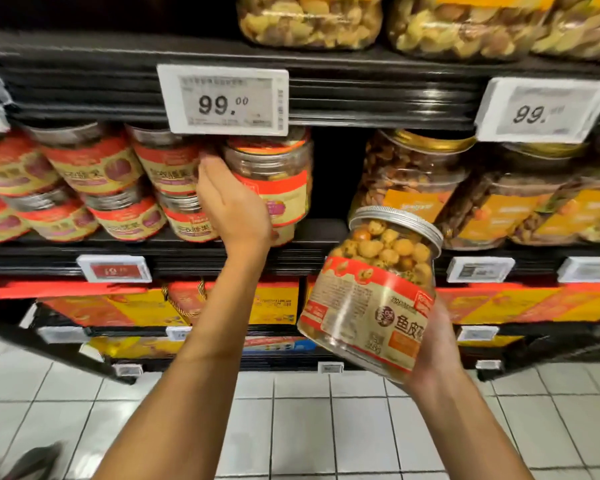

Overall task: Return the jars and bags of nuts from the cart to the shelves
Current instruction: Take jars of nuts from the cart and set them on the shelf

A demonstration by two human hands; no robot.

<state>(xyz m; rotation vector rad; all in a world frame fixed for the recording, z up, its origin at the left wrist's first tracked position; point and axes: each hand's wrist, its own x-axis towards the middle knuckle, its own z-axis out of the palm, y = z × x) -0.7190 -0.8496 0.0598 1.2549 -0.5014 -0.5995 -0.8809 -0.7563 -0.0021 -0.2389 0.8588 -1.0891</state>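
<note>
The right grip (pixel 433 344) clasps the lower body of the silver-lidded peanut jar (pixel 378 289), tilted lid-up-rightward, just below the middle shelf's (pixel 42 252) dark gap (pixel 336 174); the left grip (pixel 232 206), fingers flat, steadies the red-labelled jar (pixel 278 181) bordering that gap's left side.

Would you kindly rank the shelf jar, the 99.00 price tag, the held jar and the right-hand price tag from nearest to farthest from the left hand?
1. shelf jar: touched by the left hand.
2. 99.00 price tag: just above the fingers.
3. held jar: lower right, in the right hand.
4. right-hand price tag: far right, shelf edge.
</note>
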